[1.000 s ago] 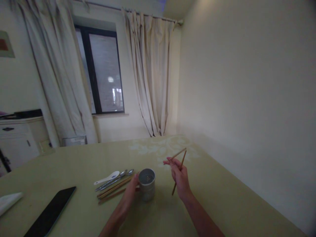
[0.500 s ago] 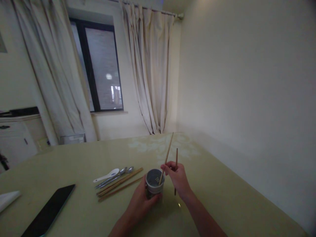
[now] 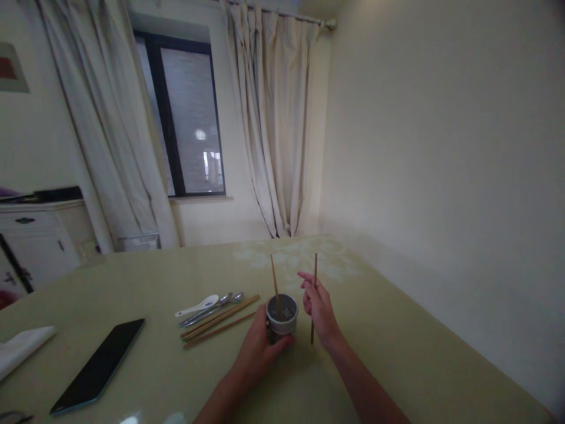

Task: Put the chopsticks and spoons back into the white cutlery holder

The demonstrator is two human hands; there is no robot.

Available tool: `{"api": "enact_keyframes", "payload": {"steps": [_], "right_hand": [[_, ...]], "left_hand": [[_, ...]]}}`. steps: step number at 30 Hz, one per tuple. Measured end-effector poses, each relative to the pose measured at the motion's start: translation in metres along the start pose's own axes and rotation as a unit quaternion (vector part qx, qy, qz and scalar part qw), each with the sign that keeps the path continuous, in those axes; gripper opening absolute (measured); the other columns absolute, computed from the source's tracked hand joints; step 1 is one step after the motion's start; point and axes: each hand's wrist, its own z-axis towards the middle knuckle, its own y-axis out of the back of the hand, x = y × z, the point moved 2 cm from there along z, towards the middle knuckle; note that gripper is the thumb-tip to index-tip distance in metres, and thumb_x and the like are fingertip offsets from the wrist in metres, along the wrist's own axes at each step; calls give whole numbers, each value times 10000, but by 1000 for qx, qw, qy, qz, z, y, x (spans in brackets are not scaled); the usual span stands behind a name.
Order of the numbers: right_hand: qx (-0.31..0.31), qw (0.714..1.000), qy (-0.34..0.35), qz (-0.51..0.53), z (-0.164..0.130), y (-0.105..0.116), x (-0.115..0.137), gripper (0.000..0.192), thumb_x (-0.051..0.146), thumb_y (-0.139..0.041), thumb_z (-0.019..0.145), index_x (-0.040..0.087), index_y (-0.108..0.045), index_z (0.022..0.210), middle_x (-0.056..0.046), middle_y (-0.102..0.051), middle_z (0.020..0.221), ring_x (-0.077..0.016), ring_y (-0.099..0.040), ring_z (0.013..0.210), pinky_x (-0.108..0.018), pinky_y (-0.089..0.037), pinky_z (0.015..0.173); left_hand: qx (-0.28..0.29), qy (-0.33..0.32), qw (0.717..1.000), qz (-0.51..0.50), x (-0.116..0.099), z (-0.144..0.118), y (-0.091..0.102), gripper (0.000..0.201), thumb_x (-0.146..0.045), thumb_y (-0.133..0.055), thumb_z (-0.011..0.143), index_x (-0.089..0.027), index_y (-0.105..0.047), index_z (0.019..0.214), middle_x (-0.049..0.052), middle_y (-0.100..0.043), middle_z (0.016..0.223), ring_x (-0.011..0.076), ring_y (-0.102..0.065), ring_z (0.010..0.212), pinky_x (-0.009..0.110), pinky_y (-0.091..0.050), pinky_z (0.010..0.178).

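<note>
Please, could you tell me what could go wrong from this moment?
The lone chopstick leaning in the cup might swing around or fall out if the left hand tips the cup. The right hand has a finger stretched out, so its upright chopstick could slip. The left hand might also nudge the nearby chopsticks on the table.

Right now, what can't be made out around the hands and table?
All in the head view:
Round grey cup: its left side, hidden by the left hand.
Slender dark-brown chopstick: its middle, hidden by the right hand.
Flat white object: cut off by the left edge.
Small dark object: blurred, cut off at the bottom-left corner.
</note>
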Motion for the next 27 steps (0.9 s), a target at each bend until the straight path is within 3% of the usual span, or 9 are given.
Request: {"api": "enact_keyframes", "payload": {"steps": [5,7,9,11,13,19,21,24,27], "right_hand": [[-64,996,39,53,15,17,18,532,671,-621,931,167,-786,972,-34,-624,811,-139,-545,629,-248,-453,529],[-113,990,71,33,23,24,28,554,707,-610,931,180,-755,843,9,-538,675,-135,-501,598,-237,-424,522],[-130,988,81,32,35,26,38,580,745,-594,927,195,-694,774,70,-384,570,-108,-356,492,-218,-296,445],[-118,989,81,38,49,23,48,586,768,-573,927,209,-641,764,100,-312,548,-97,-257,447,-223,-196,416],[-99,991,87,25,64,15,58,598,783,-524,944,218,-612,769,101,-322,552,-98,-261,435,-232,-187,413],[-95,970,175,-137,86,-13,66,603,739,-337,1029,246,-513,730,47,-454,600,-149,-456,553,-257,-369,518],[-63,972,145,-174,86,-20,57,583,739,-332,1022,251,-510,757,34,-507,613,-164,-528,582,-260,-418,545],[29,980,38,-195,87,-29,42,558,743,-336,1001,248,-533,835,39,-551,569,-174,-599,503,-255,-456,489],[83,972,-4,-220,90,-32,35,486,654,-400,1017,235,-546,818,28,-591,550,-175,-650,466,-240,-472,455]], "left_hand": [[-6,19,1000,15,9,10,4,775,-331,-860,775,-206,-489,1444,179,-685,1387,324,-668,1254,467,-508,1093],[-16,16,999,28,14,15,8,699,-342,-835,788,-201,-515,1393,174,-703,1358,317,-685,1234,475,-526,1079],[-25,15,999,28,19,19,11,638,-361,-811,806,-208,-533,1360,168,-704,1365,310,-695,1232,477,-538,1078],[-29,14,999,23,23,22,13,591,-377,-794,822,-214,-552,1336,158,-706,1370,305,-700,1238,471,-542,1086],[-31,7,999,24,26,24,13,566,-387,-791,829,-211,-570,1320,154,-704,1373,305,-687,1268,462,-532,1109],[-41,12,999,22,32,25,14,588,-383,-791,821,-209,-568,1337,164,-697,1399,308,-678,1289,468,-518,1126],[-31,11,999,25,32,25,14,557,-386,-779,842,-221,-576,1334,153,-706,1393,303,-681,1283,461,-519,1121],[-18,5,999,35,30,23,13,548,-402,-762,871,-222,-581,1355,149,-696,1415,299,-668,1300,450,-507,1130],[-13,11,999,42,25,20,13,666,-471,-800,840,-214,-567,1409,166,-647,1485,323,-629,1355,464,-477,1164]]}}
